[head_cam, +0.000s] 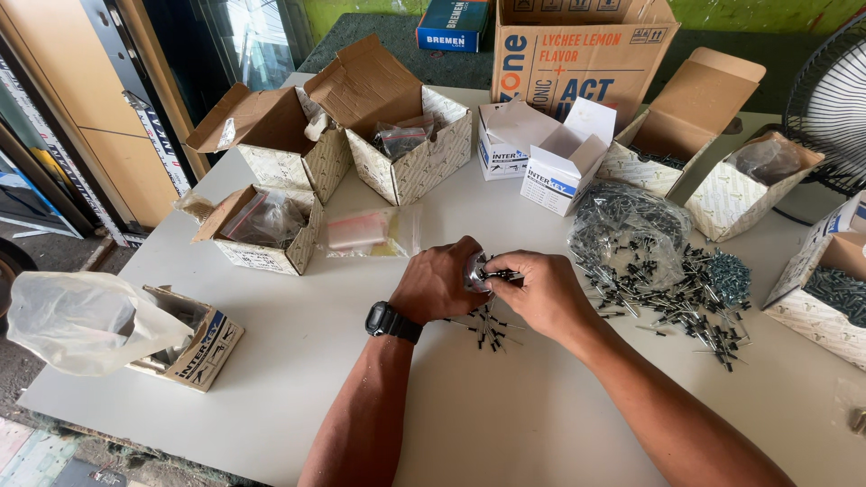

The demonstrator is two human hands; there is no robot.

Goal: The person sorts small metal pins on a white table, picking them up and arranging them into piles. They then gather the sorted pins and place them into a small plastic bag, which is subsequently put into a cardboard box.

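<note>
Sitting on the big white table (505,424) are many open cardboard boxes (410,149) and a spread-out pile of dark screws (672,289); the left hand (437,281), with a black watch (392,321), grips a small shiny clear bag (474,271) above the table's middle. The right hand (541,290) pinches a few screws at the bag's mouth; a little heap of screws (490,325) lies just under both hands.

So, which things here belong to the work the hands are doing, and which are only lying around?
In use:
- left hand and right hand, together holding a small clear bag of dark screws
- loose screws just below the hands
- screw pile

Lying about:
- open patterned boxes
- large carton
- fan
- white plastic bag
</note>
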